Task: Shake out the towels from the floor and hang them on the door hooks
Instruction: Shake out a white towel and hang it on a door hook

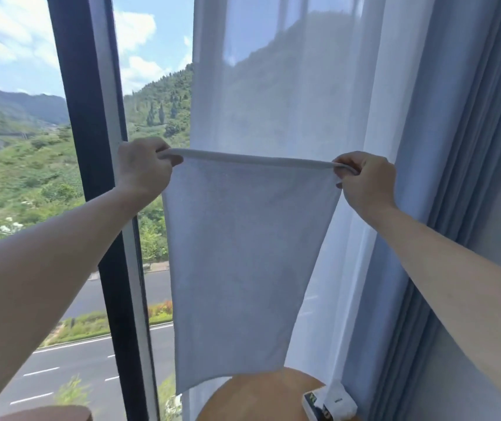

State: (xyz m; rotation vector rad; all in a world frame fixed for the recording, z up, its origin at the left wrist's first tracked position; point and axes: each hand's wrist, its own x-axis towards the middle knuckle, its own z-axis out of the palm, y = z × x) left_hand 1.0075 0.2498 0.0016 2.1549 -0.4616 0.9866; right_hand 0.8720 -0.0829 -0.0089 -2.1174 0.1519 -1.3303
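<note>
A white towel (pixel 237 262) hangs stretched out flat in front of the person, filling the middle of the view from about 12 o'clock down to 6 o'clock. Its top edge is pulled into a nearly straight, slightly rolled line between the two hands, and the cloth drops freely below, narrowing a little toward its lower edge.

The left hand (pixel 144 168) sits at roughly 10 o'clock from the towel's middle, fingers curled round the top left corner — the rolled hem runs into the fist and the knuckles face the camera. The right hand (pixel 364 180) is at about 2 o'clock, gripping the top right corner in the same way, with the thumb and fingers pinched over the hem. Both bare forearms reach in from the lower corners of the view.

Behind the towel hangs a sheer white curtain (pixel 288 86), and at 3 o'clock a heavier blue-grey curtain (pixel 462 147) falls in folds. At 9 o'clock a dark window frame (pixel 91 147) stands upright, with green hills, sky and a road visible through the glass on either side of it.

At 6 o'clock, just under the towel's lower edge, a round wooden bench (pixel 258 396) shows its top; whether the cloth touches it cannot be told. On its right side lies a small white box (pixel 334 402) — its printing is too small to read.
</note>
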